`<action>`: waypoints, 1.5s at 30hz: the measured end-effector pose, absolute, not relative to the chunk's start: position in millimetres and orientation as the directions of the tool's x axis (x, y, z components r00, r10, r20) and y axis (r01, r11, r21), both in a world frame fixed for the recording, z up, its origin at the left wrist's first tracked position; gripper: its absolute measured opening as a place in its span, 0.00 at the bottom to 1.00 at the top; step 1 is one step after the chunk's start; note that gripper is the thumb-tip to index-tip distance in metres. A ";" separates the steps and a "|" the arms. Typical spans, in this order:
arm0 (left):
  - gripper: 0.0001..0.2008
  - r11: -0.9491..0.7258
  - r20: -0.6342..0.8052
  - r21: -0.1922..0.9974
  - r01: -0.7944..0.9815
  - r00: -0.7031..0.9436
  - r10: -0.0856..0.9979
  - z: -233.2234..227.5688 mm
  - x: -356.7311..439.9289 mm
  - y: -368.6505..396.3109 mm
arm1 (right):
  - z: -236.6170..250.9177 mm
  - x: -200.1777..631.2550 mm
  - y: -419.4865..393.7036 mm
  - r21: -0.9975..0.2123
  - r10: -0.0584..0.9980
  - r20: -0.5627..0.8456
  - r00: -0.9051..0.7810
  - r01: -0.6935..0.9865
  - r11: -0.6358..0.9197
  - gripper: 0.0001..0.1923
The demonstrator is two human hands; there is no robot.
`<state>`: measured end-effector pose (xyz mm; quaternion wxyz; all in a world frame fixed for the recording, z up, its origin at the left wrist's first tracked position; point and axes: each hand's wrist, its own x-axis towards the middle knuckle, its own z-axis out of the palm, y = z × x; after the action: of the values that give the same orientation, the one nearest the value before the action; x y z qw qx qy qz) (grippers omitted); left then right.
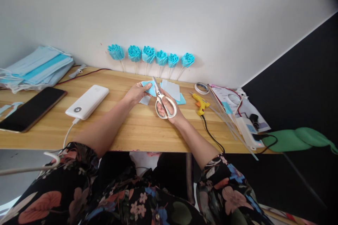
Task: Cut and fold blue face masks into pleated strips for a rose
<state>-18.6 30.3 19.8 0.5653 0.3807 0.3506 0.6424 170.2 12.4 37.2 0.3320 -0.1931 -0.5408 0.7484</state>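
Scissors with white handles sit in the right hand, fingers threaded through the loops and closed on them, blades pointing up and away toward the wall. Left hand pinches a blue piece of thin material, and the blades meet that piece at its right edge. Both hands are close together above the middle of the wooden worktop. Just behind them lie more cut sheets, pale and blue, flat on the wood. Six blue roses on thin sticks lean in a row against the white wall behind the sheets. Right of the hands a yellow glue gun lies on its side, its black cord running off the front edge; a tape roll lies just beyond it, and clear sticks and papers spread farther right. Left of the hands a white power bank rests with a cable plugged in, then a dark phone, and at the far left corner a stack of blue masks.
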 end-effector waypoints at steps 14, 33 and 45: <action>0.18 -0.125 0.015 0.886 -0.447 -0.241 0.970 18.2 -22.1 34.5 | 44.4 171.3 17.6 -0.897 0.686 0.174 -0.706 -0.401 -0.186 0.30; 0.16 -0.087 0.036 0.912 -0.401 -0.132 0.991 22.9 -6.3 27.3 | 90.4 241.4 0.7 -0.579 0.698 0.106 -0.708 0.527 0.622 0.26; 0.37 -0.111 0.124 0.962 -0.251 0.036 0.992 29.5 9.6 16.8 | 54.3 181.6 62.3 -0.935 0.848 0.236 -0.475 0.126 0.331 0.28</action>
<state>9.6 16.8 29.5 0.5408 0.4748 0.3900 0.5744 181.6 62.3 54.3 0.3848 -0.3384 -0.7192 0.4692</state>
